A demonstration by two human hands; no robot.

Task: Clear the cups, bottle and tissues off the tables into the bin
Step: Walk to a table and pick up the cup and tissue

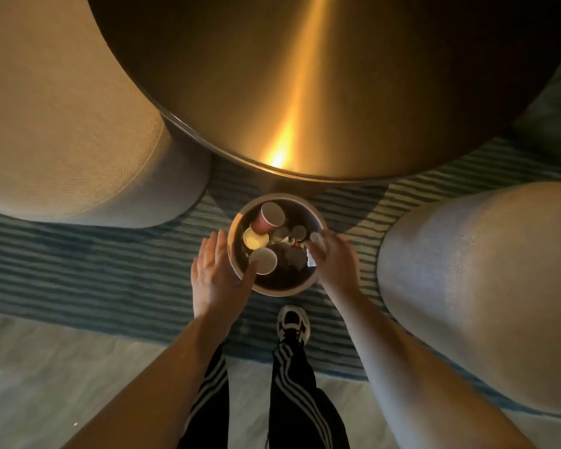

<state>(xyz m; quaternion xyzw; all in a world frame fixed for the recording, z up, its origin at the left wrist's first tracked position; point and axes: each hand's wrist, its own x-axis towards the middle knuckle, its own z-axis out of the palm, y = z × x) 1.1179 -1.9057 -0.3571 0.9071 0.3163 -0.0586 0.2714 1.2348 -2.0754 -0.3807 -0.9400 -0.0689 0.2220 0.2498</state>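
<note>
2 bare forearms with no sleeves, left hand, right hand, black track trousers with 3 white side stripes, black and white trainer with white laces

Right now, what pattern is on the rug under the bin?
Blue and cream stripes on the rug, clearest in the head view around the bin.
</note>
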